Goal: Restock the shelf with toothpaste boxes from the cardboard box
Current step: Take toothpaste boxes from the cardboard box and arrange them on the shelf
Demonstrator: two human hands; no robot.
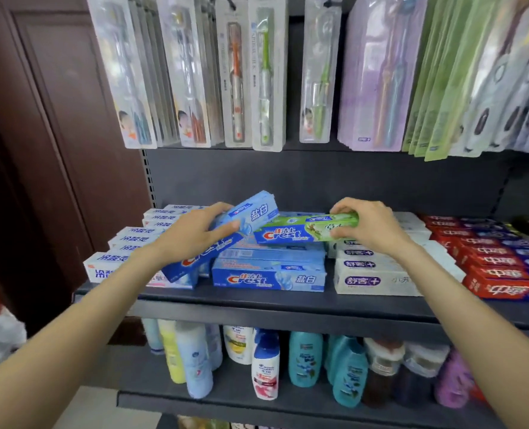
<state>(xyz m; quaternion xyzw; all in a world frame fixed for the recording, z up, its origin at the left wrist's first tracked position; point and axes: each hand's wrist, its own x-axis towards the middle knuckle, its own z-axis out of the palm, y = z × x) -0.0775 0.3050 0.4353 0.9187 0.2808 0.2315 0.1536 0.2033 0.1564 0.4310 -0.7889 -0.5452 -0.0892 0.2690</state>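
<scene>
left hand [192,233]: fingers and thumb curled round a blue crest toothpaste box [226,232], gripping it near its middle; the box was tilted, its far end raised above the stock and its near end low, over the front of the shelf.
right hand [370,226]: fingers and thumb curled round the right end of a green crest toothpaste box [303,231], pinching it from above and below; the box lay nearly level on top of the blue stack.
blue crest stack [268,274]: boxes lying flat in the middle of the shelf, the front one facing outward at the shelf edge, just beside the tilted box.
shelf [257,308]: dark metal, carrying all the toothpaste rows; both forearms reached over its front lip.
white toothpaste boxes, left [124,239]: stepped rows left of the blue stack, partly hidden by the left forearm.
white boxes with purple logo [368,278]: stacked just right of the blue stack, under the right wrist.
red toothpaste boxes [492,258]: rows at the far right of the shelf.
toothbrush packs [266,72]: hanging in rows above the shelf.
shampoo bottles [266,366]: standing on the lower shelf.
cardboard box: could not be seen in this view.
</scene>
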